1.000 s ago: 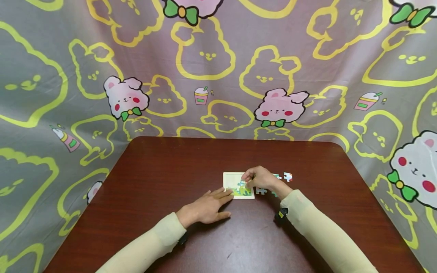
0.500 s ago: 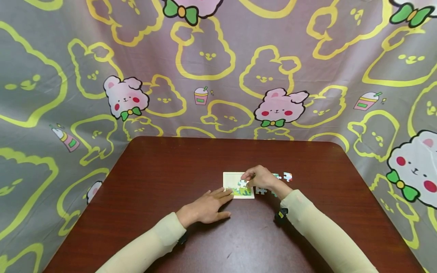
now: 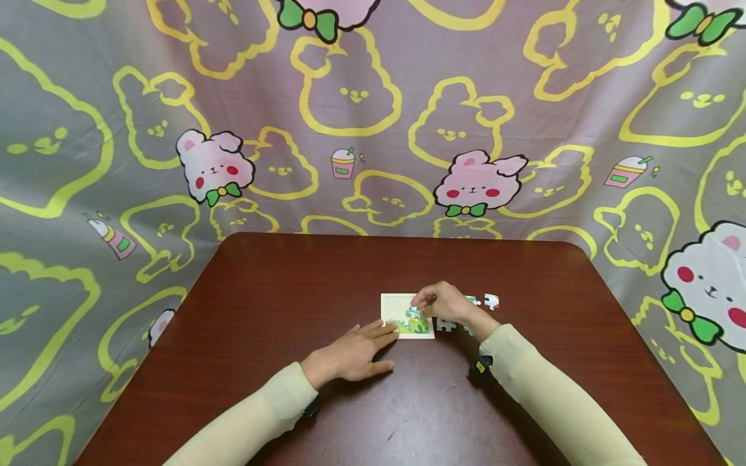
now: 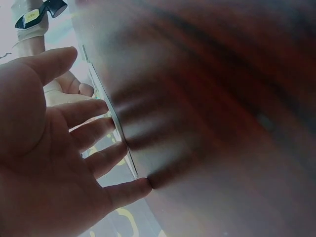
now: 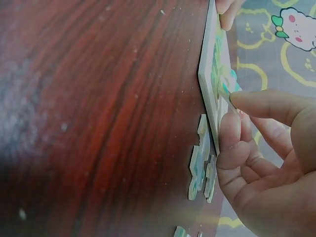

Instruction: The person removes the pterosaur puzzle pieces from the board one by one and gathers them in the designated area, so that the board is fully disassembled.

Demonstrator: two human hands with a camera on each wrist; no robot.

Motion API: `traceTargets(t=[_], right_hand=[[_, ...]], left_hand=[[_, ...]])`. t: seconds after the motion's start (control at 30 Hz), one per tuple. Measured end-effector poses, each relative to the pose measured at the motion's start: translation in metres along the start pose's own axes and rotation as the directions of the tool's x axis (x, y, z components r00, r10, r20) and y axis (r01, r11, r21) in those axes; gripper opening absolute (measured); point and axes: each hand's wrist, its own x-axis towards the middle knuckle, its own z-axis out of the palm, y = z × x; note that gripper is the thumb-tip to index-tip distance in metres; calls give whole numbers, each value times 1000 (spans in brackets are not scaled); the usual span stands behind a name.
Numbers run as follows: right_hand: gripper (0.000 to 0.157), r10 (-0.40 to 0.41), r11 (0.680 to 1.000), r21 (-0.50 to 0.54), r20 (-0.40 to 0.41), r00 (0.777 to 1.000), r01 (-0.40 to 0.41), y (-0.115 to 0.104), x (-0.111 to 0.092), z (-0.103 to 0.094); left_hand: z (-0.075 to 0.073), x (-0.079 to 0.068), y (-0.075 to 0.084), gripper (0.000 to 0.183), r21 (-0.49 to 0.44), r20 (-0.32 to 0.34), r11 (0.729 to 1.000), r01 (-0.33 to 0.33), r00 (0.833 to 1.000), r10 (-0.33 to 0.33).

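Fingers (image 5: 264,104) pinch a thin, knobbed puzzle piece (image 3: 414,312).

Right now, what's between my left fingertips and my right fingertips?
Part of the puzzle board, plus the puzzle piece your right hand pinches; the head view shows this.

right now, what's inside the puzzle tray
The puzzle tray shows green-yellow artwork nearest, pale surface beyond. The left grip covers its near left corner; the right grip, pinching a puzzle piece, hides whatever lies far right.
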Motion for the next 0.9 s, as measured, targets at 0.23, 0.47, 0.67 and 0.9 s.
traceTargets(t=[0.23, 0.47, 0.67, 0.9], right_hand=[[21, -10, 1000, 15, 15, 1000, 9, 2, 0, -1], [21, 58, 994, 88, 34, 998, -61, 4, -1, -5], [26, 104, 986, 125, 51, 993, -110, 3, -4, -8], [19, 112, 983, 140, 84, 990, -123, 9, -6, -13]], left_hand=[[0, 0, -1, 64, 8, -9, 1000, -5, 1000, 5], [-2, 0, 1, 61, 15, -17, 1000, -12, 1000, 13], [-2, 1, 1, 57, 24, -51, 999, -25, 998, 26], [-3, 2, -1, 55, 17, -60, 1000, -23, 998, 24]])
